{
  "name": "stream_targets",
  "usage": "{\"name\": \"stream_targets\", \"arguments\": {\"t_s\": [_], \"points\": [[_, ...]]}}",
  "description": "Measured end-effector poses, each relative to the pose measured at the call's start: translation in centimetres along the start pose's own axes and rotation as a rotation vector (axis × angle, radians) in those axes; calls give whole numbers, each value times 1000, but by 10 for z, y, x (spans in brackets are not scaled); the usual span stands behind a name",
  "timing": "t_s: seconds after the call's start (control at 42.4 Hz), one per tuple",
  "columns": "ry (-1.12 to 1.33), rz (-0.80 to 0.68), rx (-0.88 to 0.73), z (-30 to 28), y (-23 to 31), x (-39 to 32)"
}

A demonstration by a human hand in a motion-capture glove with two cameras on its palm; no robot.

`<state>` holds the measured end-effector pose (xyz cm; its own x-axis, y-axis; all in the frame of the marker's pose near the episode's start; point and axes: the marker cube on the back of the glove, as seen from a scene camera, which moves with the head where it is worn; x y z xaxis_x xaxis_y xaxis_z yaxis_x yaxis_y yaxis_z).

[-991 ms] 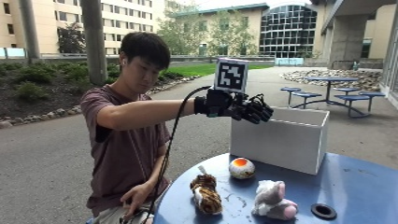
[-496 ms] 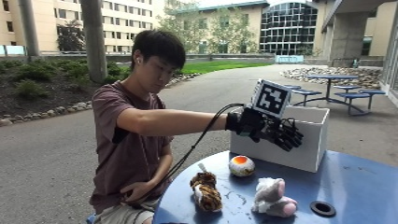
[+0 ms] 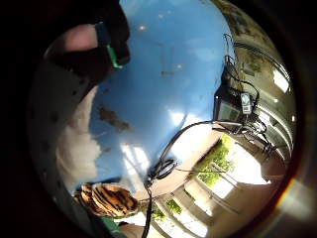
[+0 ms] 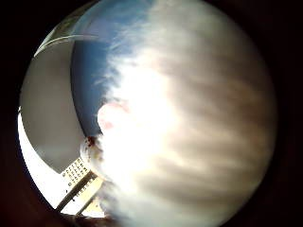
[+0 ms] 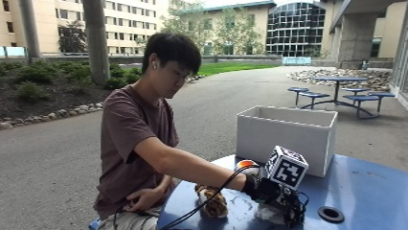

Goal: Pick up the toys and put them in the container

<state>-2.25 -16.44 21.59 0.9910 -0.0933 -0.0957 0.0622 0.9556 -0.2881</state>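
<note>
A white plush toy (image 5: 266, 213) lies on the blue table (image 5: 373, 189), and my gloved right hand (image 5: 279, 197) sits on top of it with fingers (image 5: 295, 216) curled down over its far side. Its white fur (image 4: 189, 118) fills the thumb side palm view and also shows beside the palm as pale fur (image 3: 74, 144). A tiger-striped toy (image 5: 213, 203) lies just beside the hand, nearer the person; its stripes (image 3: 109, 198) show in the little finger side view. An orange and white ball toy (image 5: 247, 166) rests against the white container (image 5: 287, 136), which stands open-topped behind the hand.
A black ring (image 5: 331, 213) is set into the table to the right of the hand. The person's bare hand (image 5: 148, 199) rests by their lap at the table's near edge. Bare blue tabletop (image 3: 163, 74) stretches beyond the toys.
The gloved hand has dropped from in front of the container down onto the white plush toy. The outside camera's picture has shifted as well.
</note>
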Motion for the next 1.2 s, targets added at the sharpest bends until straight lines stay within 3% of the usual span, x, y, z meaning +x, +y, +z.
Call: {"name": "stream_targets", "arguments": {"t_s": [0.212, 0.448, 0.637, 0.944, 1.204], "points": [[-120, -57, 198, 8, 8, -6], [-159, -77, 101, -17, 32, -24], [-131, -119, 138, -98, 60, -52], [12, -176, 370, -287, 104, -143], [53, -267, 447, -346, 74, -264]]}}
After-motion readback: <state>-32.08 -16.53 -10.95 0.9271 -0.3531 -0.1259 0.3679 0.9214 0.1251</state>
